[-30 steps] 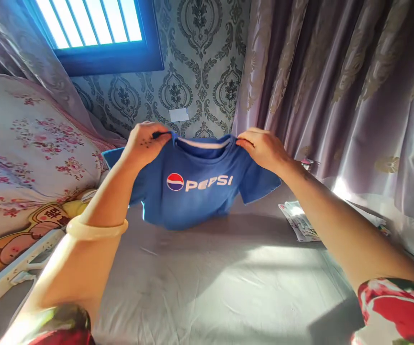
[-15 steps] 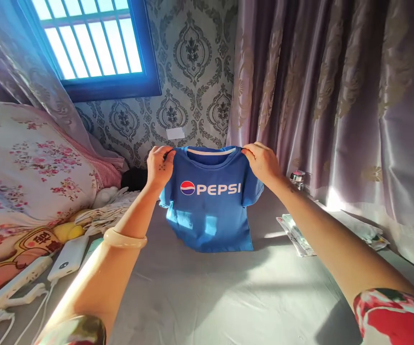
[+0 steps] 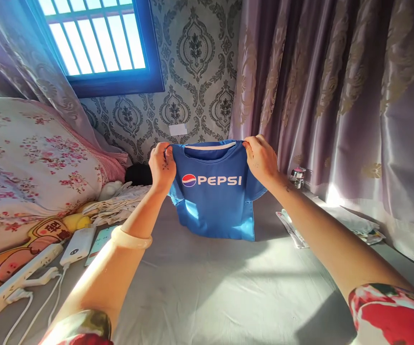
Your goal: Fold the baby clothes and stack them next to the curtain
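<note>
A blue T-shirt (image 3: 214,206) with a PEPSI print across its chest hangs from both hands, front towards me. My left hand (image 3: 162,165) pinches its left shoulder and my right hand (image 3: 262,158) pinches the right one. The neckline is stretched between them, with a pale band showing inside the collar. Both short sleeves droop beside the body of the shirt. The hem is close to the grey bed sheet (image 3: 192,287); I cannot tell whether it touches.
To the left are a power strip (image 3: 20,282) with cables, a white power bank (image 3: 78,245), a phone (image 3: 99,242), a cartoon cushion (image 3: 16,263) and floral bedding (image 3: 49,158). At the right lie folded items (image 3: 291,230), near a small glass jar (image 3: 297,177) and curtains (image 3: 318,72).
The shirt has risen slightly and its lower part has swung a little. Both hands keep their hold on the shoulders. The view has shifted slightly, revealing more of the phone.
</note>
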`<action>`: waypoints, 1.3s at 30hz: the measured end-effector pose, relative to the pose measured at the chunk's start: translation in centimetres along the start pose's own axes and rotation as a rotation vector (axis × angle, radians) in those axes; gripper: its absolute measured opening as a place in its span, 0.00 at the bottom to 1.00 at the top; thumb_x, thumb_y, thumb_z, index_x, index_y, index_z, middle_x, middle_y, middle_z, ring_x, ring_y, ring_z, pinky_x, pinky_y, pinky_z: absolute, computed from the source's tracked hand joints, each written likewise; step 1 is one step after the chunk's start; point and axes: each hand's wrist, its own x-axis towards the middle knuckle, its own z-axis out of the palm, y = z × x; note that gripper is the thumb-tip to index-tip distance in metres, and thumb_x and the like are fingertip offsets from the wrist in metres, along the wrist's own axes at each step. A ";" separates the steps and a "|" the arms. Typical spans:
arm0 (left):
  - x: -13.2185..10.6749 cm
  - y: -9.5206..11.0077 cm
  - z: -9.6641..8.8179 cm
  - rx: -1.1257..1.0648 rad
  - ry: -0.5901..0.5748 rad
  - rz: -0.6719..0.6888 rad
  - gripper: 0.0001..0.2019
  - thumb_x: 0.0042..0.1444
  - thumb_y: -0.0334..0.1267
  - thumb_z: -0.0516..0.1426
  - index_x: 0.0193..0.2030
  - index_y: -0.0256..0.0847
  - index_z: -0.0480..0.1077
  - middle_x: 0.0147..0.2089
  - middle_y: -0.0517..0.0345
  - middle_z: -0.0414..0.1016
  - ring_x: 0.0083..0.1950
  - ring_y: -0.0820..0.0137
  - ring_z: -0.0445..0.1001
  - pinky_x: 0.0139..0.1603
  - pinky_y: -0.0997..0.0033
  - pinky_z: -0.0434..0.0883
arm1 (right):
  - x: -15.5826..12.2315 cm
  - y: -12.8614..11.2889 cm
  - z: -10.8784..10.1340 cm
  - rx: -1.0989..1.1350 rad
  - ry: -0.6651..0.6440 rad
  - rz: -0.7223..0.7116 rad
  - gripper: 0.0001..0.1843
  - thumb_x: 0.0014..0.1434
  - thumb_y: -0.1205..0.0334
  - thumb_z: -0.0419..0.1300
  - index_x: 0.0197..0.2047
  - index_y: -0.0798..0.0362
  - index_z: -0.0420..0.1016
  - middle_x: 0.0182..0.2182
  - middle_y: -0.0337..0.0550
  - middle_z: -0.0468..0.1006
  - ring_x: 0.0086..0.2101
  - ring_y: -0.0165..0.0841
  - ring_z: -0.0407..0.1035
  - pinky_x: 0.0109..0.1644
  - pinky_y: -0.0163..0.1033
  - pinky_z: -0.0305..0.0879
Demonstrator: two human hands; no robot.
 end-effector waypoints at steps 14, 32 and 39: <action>-0.4 5.8 -13.9 0.283 0.137 0.560 0.13 0.64 0.42 0.56 0.51 0.43 0.76 0.37 0.58 0.65 0.50 0.61 0.72 0.54 0.52 0.71 | 0.0 -4.1 -11.4 0.070 -0.013 -0.260 0.15 0.70 0.51 0.52 0.43 0.47 0.78 0.36 0.43 0.78 0.39 0.38 0.73 0.44 0.44 0.68; -8.8 -8.9 1.1 0.332 -0.626 0.057 0.13 0.64 0.42 0.52 0.43 0.43 0.78 0.39 0.53 0.71 0.40 0.66 0.72 0.43 0.69 0.72 | -8.3 4.4 5.8 -0.083 -0.697 0.065 0.17 0.70 0.58 0.49 0.48 0.49 0.79 0.47 0.46 0.78 0.45 0.38 0.72 0.45 0.37 0.62; -15.2 -11.9 4.4 0.440 -0.716 -0.098 0.16 0.68 0.41 0.48 0.47 0.41 0.77 0.43 0.49 0.70 0.45 0.62 0.72 0.42 0.68 0.71 | -13.5 6.1 9.8 -0.116 -0.810 0.139 0.19 0.71 0.54 0.45 0.50 0.45 0.76 0.49 0.44 0.75 0.41 0.38 0.71 0.40 0.39 0.60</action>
